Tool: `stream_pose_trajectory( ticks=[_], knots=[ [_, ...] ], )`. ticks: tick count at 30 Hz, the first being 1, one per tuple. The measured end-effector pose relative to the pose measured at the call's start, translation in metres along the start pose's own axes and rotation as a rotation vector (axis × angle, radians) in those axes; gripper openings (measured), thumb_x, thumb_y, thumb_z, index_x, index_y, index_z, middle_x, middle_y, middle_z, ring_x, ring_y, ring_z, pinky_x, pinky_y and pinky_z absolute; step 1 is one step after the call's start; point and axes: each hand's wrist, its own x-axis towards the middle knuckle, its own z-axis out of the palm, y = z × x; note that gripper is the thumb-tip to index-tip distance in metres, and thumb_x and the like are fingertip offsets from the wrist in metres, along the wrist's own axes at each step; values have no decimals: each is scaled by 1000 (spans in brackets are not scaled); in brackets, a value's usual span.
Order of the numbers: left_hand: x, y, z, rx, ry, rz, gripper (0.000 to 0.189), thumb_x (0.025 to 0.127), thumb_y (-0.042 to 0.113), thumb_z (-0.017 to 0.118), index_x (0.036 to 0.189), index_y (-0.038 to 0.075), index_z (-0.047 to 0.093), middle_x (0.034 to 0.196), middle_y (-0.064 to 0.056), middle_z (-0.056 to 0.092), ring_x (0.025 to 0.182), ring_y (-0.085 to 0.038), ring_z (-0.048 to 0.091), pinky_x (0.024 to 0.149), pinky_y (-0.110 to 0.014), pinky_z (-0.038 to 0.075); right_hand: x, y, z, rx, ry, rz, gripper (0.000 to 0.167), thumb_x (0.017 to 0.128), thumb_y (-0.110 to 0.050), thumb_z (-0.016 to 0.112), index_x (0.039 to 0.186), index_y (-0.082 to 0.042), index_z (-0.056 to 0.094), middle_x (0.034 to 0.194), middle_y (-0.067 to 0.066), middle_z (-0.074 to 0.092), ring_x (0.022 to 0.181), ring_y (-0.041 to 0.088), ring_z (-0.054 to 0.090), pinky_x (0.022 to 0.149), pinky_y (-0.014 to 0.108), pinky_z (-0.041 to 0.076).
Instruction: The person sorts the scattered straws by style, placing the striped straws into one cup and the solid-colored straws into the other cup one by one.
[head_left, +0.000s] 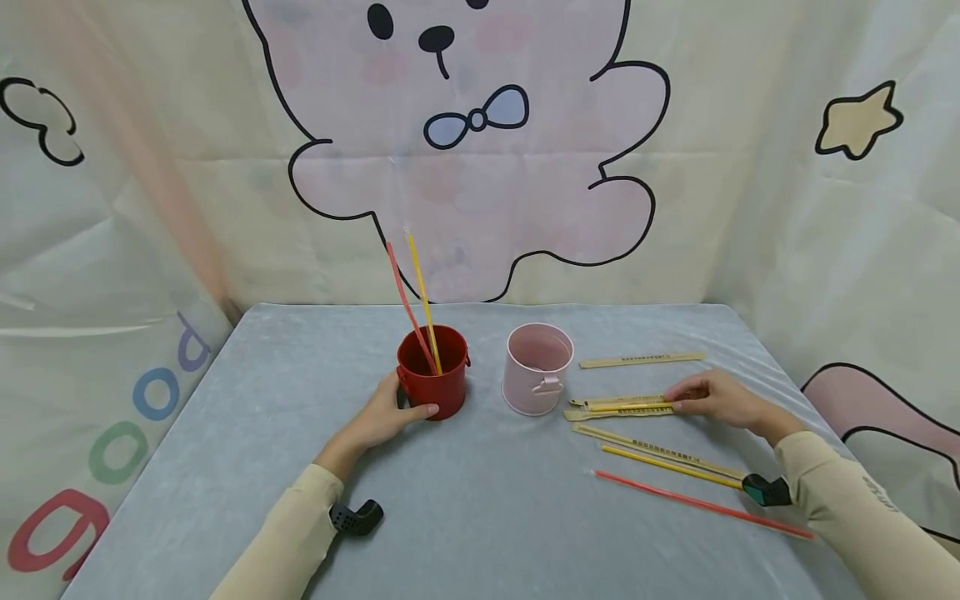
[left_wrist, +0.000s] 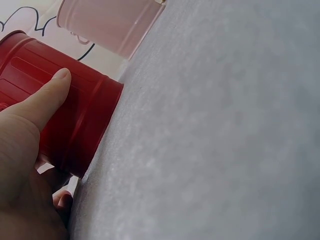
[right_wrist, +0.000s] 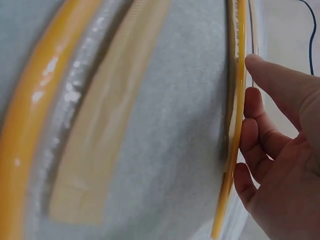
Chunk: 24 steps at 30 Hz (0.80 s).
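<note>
In the head view, my left hand [head_left: 386,415] grips the red bucket [head_left: 442,396] low on its left, thumb across its front. A red straw [head_left: 407,300] and a yellow straw [head_left: 422,292] stand leaning in it. My right hand [head_left: 716,400] is bent over a yellow straw [head_left: 626,407] lying among thin beige paper sleeves [head_left: 622,413] with print. In the right wrist view, thumb and curled fingertips are right at that straw [right_wrist: 239,100]; I cannot tell whether they pinch it. The hand hides its right end in the head view.
A pink bucket [head_left: 537,375] stands between the red one and the sleeves. Farther back lies another printed sleeve [head_left: 642,360]. Nearer me are a long sleeve [head_left: 660,450], a yellow straw [head_left: 667,465] and a red straw [head_left: 701,503]. A printed curtain [head_left: 705,208] hangs behind the table.
</note>
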Motion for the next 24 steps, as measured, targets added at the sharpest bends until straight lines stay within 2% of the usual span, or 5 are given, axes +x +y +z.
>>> stream_pose_trajectory(
  ticks=[3,9,15,24],
  knots=[
    [0,0,-1,4,3,-1,76,89,17,78,153,16,37,154,-6,47,148,-29,35,123,-60,27,3,1,3,-1,30,-77,15,91,-2,71,102,7,75,98,10,78,85,-7,63,68,16,53],
    [0,1,-1,19,-4,-33,75,89,21,78,152,15,38,155,-5,47,150,-29,33,124,-59,25,4,4,10,-19,93,-138,5,86,7,73,90,7,74,87,9,76,78,-4,63,63,18,52],
    [-1,1,-1,18,-7,-31,75,89,21,78,153,14,38,155,-6,47,150,-29,33,124,-60,25,3,4,16,-22,98,-102,5,87,4,73,92,7,74,87,13,75,77,-6,61,64,17,51],
    [1,-1,0,21,3,-31,74,89,20,78,152,16,38,154,-4,48,148,-27,36,123,-58,28,0,2,15,-41,71,-104,8,89,1,72,95,6,74,92,16,72,82,-5,61,67,19,53]
  ],
)
